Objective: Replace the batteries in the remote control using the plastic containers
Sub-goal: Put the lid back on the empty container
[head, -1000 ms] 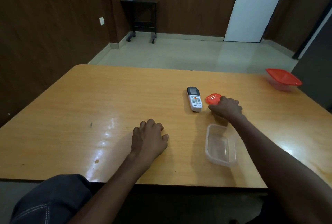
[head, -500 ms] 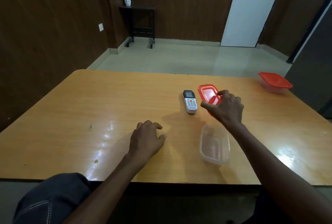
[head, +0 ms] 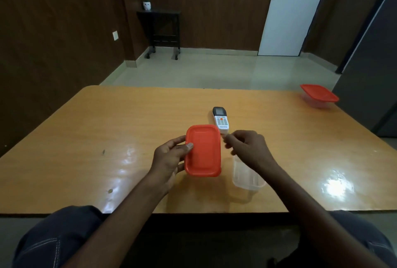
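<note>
Partly hiding the clear container (head: 247,178), right hand (head: 249,149) blurred, grip unclear; left hand (head: 169,156) pinches red lid (head: 203,149).

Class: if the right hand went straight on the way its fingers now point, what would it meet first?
Probably the red lid held in the left hand: the right hand points left at its near edge. Depth is unclear.

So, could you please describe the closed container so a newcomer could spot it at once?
Start at the wooden table and go to its far right corner. The closed container sits there alone, its red lid on, unlike the open clear tub near the hands.
</note>
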`<state>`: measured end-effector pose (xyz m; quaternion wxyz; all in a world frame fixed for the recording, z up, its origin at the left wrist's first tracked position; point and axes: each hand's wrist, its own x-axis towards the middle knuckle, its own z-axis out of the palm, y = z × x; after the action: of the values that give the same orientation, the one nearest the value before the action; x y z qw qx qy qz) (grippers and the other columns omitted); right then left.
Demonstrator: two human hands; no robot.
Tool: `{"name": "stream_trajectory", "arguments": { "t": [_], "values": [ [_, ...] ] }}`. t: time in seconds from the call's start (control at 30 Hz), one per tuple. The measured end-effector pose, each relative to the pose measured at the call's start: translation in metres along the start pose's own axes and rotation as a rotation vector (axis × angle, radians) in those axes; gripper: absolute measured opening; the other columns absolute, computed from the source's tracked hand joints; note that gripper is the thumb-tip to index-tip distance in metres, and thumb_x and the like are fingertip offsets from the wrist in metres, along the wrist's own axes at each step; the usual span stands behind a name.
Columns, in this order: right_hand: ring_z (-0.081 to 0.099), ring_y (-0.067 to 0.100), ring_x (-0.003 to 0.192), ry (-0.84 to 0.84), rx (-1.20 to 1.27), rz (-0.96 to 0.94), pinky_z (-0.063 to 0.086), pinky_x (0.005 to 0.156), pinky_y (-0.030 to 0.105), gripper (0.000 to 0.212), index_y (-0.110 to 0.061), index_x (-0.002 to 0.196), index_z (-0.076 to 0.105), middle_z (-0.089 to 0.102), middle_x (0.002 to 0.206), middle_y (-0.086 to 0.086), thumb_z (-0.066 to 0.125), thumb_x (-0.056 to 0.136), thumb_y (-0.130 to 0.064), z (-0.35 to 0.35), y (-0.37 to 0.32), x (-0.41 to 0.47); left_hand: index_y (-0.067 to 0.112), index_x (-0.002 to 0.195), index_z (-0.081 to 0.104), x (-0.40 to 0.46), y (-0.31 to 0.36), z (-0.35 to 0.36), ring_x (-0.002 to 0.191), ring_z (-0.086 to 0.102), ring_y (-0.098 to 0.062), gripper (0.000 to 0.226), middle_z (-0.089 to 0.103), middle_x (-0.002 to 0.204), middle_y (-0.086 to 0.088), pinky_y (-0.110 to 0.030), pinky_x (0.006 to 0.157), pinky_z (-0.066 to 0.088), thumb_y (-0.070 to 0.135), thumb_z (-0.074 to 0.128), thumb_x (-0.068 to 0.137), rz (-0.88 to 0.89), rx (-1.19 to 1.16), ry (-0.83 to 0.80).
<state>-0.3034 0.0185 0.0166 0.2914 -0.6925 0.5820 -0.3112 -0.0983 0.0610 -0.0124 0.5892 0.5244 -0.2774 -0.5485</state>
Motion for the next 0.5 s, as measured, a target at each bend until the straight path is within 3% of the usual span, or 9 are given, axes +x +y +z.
{"name": "stream_trajectory", "arguments": {
  "t": [0.07,0.1,0.2,0.27,0.37,0.5],
  "values": [
    [0.061,0.025,0.104,0.142,-0.513,0.018,0.055,0.076,0.039,0.029,-0.015,0.103,0.071,0.069,0.106,0.002,0.059,0.089,-0.038,-0.007,0.014,0.004,0.012,0.124,0.064,0.001,-0.001,-0.002,0.104,0.069,-0.032,0.039,0.073,0.107,-0.012,-0.047,0.078,0.06,0.004,0.073,0.086,-0.003,-0.01,0.014],
    [0.055,0.028,0.111,0.135,-0.671,0.062,0.052,0.078,0.039,0.034,-0.014,0.111,0.066,0.063,0.116,0.005,0.058,0.087,-0.037,-0.01,0.02,0.005,0.012,0.123,0.064,0.001,-0.001,-0.003,0.104,0.069,-0.032,0.038,0.073,0.106,-0.012,-0.048,0.079,0.06,0.004,0.072,0.086,-0.005,-0.014,0.016],
    [0.056,0.034,0.106,-0.044,-0.761,0.239,0.044,0.073,0.036,0.039,-0.011,0.122,0.05,0.051,0.125,0.012,0.056,0.088,-0.03,-0.016,0.025,0.003,0.013,0.121,0.065,0.0,-0.003,0.0,0.101,0.07,-0.032,0.038,0.074,0.103,-0.011,-0.048,0.078,0.06,0.004,0.073,0.086,-0.013,-0.012,0.009],
    [0.059,0.031,0.09,-0.109,-0.725,0.225,0.046,0.067,0.035,0.04,-0.008,0.125,0.047,0.055,0.12,0.014,0.055,0.087,-0.016,-0.017,0.028,0.005,0.014,0.12,0.065,0.0,-0.004,0.002,0.097,0.071,-0.031,0.039,0.075,0.102,-0.012,-0.044,0.071,0.061,0.004,0.075,0.084,-0.017,-0.009,-0.002],
    [0.067,0.028,0.085,-0.108,-0.439,0.182,0.059,0.067,0.039,0.058,-0.009,0.136,0.048,0.061,0.114,0.011,0.06,0.08,-0.005,-0.012,0.027,0.007,0.014,0.118,0.066,-0.002,-0.005,0.003,0.089,0.073,-0.03,0.04,0.076,0.1,-0.013,-0.039,0.062,0.06,0.003,0.077,0.081,-0.025,-0.004,-0.04],
    [0.072,0.021,0.059,0.019,-0.05,0.1,0.062,0.058,0.036,0.051,-0.016,0.124,0.061,0.066,0.109,0.001,0.069,0.077,0.001,-0.006,0.007,0.004,0.015,0.116,0.067,-0.004,-0.005,0.002,0.089,0.074,-0.028,0.039,0.078,0.098,-0.012,-0.041,0.063,0.062,0.005,0.079,0.08,0.017,0.052,-0.055]
  ]
}}
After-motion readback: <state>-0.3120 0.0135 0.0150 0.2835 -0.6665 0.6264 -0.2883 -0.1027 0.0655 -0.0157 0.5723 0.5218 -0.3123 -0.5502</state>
